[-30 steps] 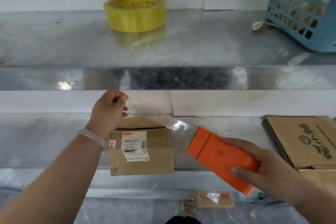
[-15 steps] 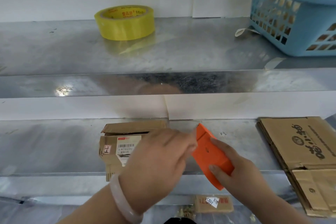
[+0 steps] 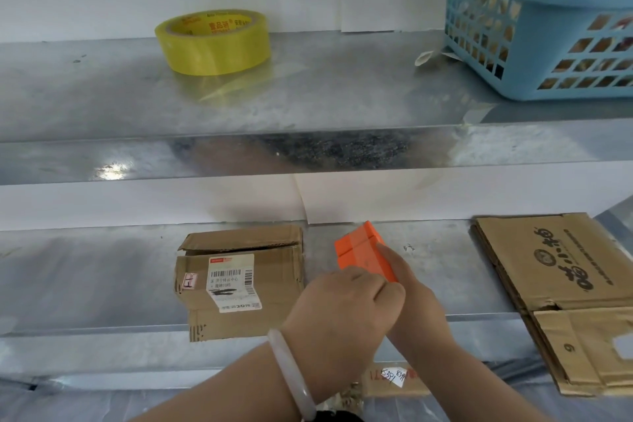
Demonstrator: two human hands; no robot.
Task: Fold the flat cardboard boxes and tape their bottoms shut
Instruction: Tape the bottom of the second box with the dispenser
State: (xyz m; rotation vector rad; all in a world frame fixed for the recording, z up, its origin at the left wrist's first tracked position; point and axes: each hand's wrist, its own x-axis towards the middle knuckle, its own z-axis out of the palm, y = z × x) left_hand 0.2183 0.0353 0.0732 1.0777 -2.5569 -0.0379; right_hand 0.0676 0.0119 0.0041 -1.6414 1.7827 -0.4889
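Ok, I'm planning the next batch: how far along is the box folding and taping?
Done: one small box stands folded on the lower shelf; its bottom tape isn't visible. In hand: both the left hand and right hand grip the orange cutter. To do: the cardboard stack at right lies flat, and the yellow tape roll sits on the upper shelf.

Left of the fingers (image 3: 385,288), the labelled cardboard box (image 3: 267,291) stands near on the lower shelf (image 3: 85,277), with a narrow bare strip of metal between. Right of the fingers the shelf lies bare as far as the flattened cardboard boxes (image 3: 548,277), which overhang its front edge. Above, the upper shelf (image 3: 308,154) caps the headroom; beyond, the white back wall (image 3: 137,205) closes the bay. The orange plastic tool (image 3: 356,250) fills the space just ahead of the fingers.
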